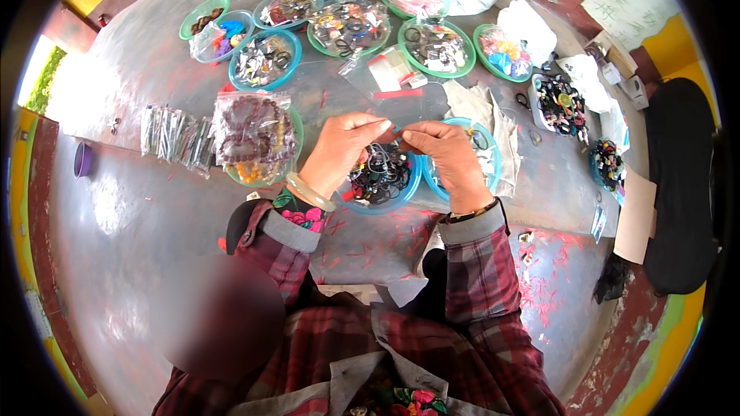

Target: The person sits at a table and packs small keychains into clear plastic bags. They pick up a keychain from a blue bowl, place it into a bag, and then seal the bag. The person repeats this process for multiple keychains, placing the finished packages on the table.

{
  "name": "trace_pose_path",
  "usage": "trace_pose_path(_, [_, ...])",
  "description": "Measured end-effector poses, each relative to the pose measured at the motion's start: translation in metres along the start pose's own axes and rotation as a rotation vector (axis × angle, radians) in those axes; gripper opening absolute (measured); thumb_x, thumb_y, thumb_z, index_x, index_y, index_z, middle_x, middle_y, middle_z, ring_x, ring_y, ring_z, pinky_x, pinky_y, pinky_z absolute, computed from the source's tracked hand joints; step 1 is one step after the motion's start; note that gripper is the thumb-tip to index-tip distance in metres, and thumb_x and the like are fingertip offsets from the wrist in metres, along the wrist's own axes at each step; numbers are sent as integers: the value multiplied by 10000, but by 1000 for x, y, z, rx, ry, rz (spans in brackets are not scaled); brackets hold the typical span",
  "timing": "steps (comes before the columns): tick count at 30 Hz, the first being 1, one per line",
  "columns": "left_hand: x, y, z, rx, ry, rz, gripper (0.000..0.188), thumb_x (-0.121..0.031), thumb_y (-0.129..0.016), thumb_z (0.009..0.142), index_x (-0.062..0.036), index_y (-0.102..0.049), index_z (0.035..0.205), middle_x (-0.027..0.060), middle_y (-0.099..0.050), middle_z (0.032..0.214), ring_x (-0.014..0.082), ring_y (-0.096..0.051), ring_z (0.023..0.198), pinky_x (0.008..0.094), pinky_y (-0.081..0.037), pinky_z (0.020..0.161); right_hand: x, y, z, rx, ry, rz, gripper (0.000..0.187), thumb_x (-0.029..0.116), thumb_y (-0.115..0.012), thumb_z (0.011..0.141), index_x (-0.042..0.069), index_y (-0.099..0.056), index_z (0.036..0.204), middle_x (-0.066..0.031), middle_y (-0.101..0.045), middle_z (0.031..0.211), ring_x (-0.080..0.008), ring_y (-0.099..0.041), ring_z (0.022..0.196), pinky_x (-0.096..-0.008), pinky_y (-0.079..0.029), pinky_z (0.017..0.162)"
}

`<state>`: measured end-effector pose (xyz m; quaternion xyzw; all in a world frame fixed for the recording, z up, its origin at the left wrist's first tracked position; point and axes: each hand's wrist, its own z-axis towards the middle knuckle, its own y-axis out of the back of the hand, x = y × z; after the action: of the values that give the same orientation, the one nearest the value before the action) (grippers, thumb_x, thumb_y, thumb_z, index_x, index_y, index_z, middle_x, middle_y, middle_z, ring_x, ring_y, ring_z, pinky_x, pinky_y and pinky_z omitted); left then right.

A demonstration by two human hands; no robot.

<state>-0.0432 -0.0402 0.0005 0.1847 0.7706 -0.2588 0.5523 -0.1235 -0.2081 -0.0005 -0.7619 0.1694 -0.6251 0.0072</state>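
Observation:
My left hand (339, 150) and my right hand (449, 156) meet fingertip to fingertip, both pinched closed. Between them shows a tiny bluish thing (397, 130), too small to name. Just below sits a blue bowl (407, 199) of tangled black cords (379, 176), partly covered by my left hand. Behind my right hand stands a second blue bowl (494, 156) with small whitish pieces inside. A see-through zip bag (401, 108) with a red strip lies beyond my fingertips.
Left of my hands lie a bag of dark beads (254, 127) and several slim packets (177, 137). Farther back stand bowls of packaged trinkets, among them a green-rimmed bowl (437, 73). A bin of dark cords (561, 104) is at right. Red scraps (539, 285) litter the floor.

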Motion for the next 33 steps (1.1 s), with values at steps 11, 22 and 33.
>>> trace_pose_path(11, [2,4,1,91,55,-174,183,-166,-608,842,-23,-646,950,20,-655,811,8,-485,558,145,-349,464,4,-3,-3,12,3,39,107,44,-692,729,-31,-673,804,-57,-650,700,-85,-573,601,-207,-437,548])
trace_pose_path(22, [-2,12,-3,151,67,-184,180,-121,-607,834,6,-625,960,35,-631,839,37,-514,608,153,-380,494,0,-10,0,34,33,94,69,24,-697,720,-2,-632,716,-44,-627,659,-74,-550,558,-202,-424,516])
trace_pose_path(33, [-2,15,-3,101,56,-75,143,-103,-619,815,6,-630,907,32,-637,780,36,-491,583,160,-369,501,-8,-10,6,95,35,132,68,29,-681,742,-9,-628,762,-43,-629,712,-78,-565,615,-195,-432,570])
